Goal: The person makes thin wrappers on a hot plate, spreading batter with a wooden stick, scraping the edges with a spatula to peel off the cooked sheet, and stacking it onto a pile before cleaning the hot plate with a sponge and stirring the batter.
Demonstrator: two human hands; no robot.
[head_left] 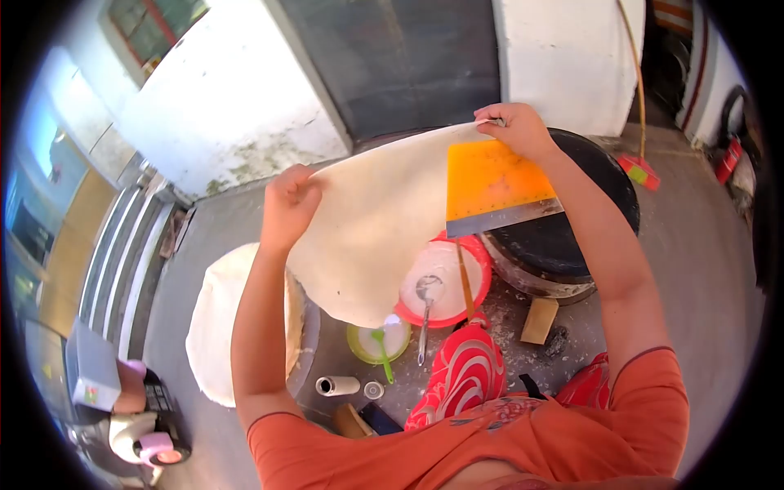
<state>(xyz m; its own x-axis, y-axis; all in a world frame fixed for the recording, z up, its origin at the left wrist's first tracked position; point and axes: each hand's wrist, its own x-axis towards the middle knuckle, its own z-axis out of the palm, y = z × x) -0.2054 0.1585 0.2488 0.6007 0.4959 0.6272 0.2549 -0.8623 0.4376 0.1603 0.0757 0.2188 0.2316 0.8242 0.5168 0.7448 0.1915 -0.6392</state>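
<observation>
A large, thin, pale flatbread (363, 220) hangs stretched between my hands. My left hand (291, 204) pinches its left edge, and my right hand (518, 131) pinches its upper right edge. Just below my right hand is an orange scraper (498, 181) with a metal blade; whether the fingers also hold it I cannot tell. Behind my right forearm sits a round black griddle (543, 245). Under the flatbread's lower edge stands a red bowl (487, 273) of white batter with a metal ladle (425, 314) in it. Left of my left forearm lies a pile of pale flatbreads (224, 327).
A green bowl (359, 353) with a green spoon (382, 359) stands on the floor, near a white cylinder (337, 385) lying on its side. A wooden block (539, 320) is by the griddle. Steps (135, 269) rise at left; a broom (639, 170) leans at back right.
</observation>
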